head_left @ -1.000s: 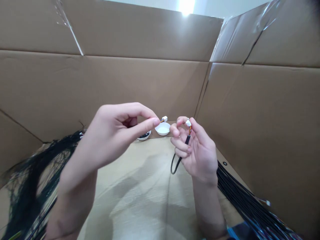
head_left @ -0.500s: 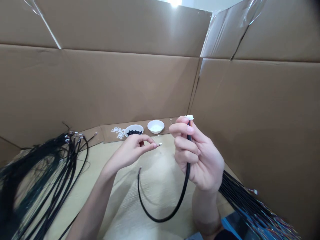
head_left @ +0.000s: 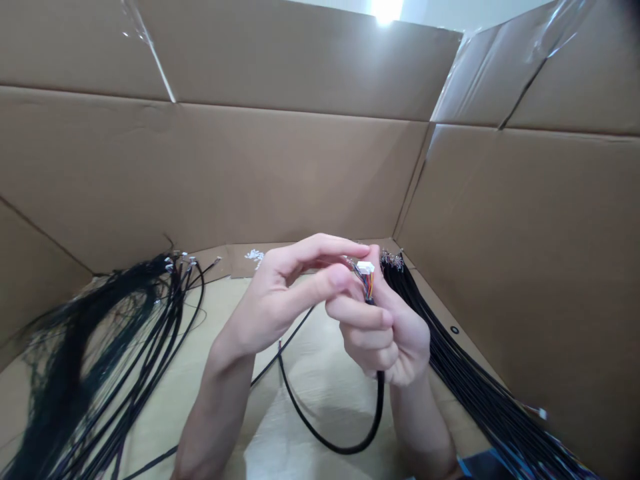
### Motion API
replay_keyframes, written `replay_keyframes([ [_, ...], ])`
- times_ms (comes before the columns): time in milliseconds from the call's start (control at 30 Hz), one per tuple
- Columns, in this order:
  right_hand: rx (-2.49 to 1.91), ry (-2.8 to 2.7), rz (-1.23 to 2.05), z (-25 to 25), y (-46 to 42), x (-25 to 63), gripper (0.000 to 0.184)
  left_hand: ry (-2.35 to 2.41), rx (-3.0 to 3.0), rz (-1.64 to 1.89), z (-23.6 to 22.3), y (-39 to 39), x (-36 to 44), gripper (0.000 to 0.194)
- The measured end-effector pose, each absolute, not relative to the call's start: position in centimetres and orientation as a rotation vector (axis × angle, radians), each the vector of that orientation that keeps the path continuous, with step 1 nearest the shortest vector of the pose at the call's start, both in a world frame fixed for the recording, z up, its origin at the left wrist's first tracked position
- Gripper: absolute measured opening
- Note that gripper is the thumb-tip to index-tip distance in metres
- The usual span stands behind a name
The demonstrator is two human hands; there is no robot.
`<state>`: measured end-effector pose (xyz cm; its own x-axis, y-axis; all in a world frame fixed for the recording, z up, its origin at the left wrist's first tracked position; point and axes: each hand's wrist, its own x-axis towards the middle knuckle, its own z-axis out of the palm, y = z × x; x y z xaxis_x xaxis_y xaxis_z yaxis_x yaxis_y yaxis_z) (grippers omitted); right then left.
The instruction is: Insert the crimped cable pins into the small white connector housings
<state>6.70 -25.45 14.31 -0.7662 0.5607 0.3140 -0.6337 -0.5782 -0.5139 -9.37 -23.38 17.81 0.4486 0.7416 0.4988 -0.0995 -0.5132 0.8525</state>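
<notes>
My right hand point(head_left: 380, 333) is closed round a thick black cable point(head_left: 350, 450). A white multi-pin connector point(head_left: 365, 267) tops this cable on short coloured wires point(head_left: 369, 287). My left hand point(head_left: 285, 293) reaches over from the left, its fingertips in a pinch beside the connector, where thin wires point(head_left: 352, 264) show. A second, thinner black cable point(head_left: 280, 355) runs from behind my left forearm up to the left hand. Its end is hidden by the fingers. The thick cable loops down over the table, its far end near the thinner cable.
Bundled black cables with white connectors point(head_left: 145, 347) lie at the left. Another long bundle of black cables point(head_left: 450, 360) runs along the right. Small white pieces point(head_left: 255, 256) sit on the cardboard at the back, and a black ring point(head_left: 455, 330) at the right. Cardboard walls point(head_left: 300, 173) enclose the table.
My left hand has moved right and up to the connector in my right hand, with fingertips now beside it. It hides the two white bowls. The view has turned slightly left.
</notes>
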Motion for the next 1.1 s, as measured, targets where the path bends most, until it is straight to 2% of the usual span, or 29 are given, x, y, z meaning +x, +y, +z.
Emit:
replay_keyframes([
  [133, 0.164, -0.904, 2.267, 14.5, -25.7, 6.3, 0.048, 0.632, 1.789, 1.178, 18.7, -24.3, -9.4, 0.005],
  [200, 0.066, -1.003, 2.137, 14.6, -26.3, 6.0, 0.050, 0.675, 1.829, 1.242, 18.5, -24.7, -9.7, 0.007],
  [300, -0.220, -1.139, 1.803, 14.6, -27.4, 5.1, 0.035, 0.761, 1.868, 1.359, 18.1, -25.6, -10.1, 0.005],
  [367, -0.410, -1.141, 1.520, 14.3, -28.1, 4.2, 0.032, 0.801, 1.873, 1.435, 17.8, -26.4, -10.3, 0.006],
  [467, -0.556, -1.088, 1.096, 14.0, -28.4, 3.1, 0.017, 0.820, 1.850, 1.536, 17.3, -27.3, -10.4, 0.010],
  [533, -0.584, -1.097, 0.928, 13.8, -28.4, 2.8, 0.009, 0.829, 1.796, 1.585, 16.9, -27.5, -10.2, 0.013],
  [600, -0.585, -1.092, 0.913, 13.8, -28.1, 2.9, 0.013, 0.814, 1.699, 1.621, 16.6, -27.6, -9.9, 0.017],
  [767, -0.511, -0.960, 1.158, 13.9, -27.6, 3.2, 0.025, 0.688, 1.458, 1.633, 16.4, -27.5, -9.1, 0.040],
  [900, -0.436, -0.898, 1.288, 13.7, -27.3, 3.0, 0.026, 0.698, 1.326, 1.629, 16.2, -27.0, -8.8, 0.040],
  [1100, -0.469, -0.885, 1.241, 13.9, -26.9, 3.1, 0.026, 0.640, 1.295, 1.488, 15.4, -25.8, -9.1, 0.033],
])
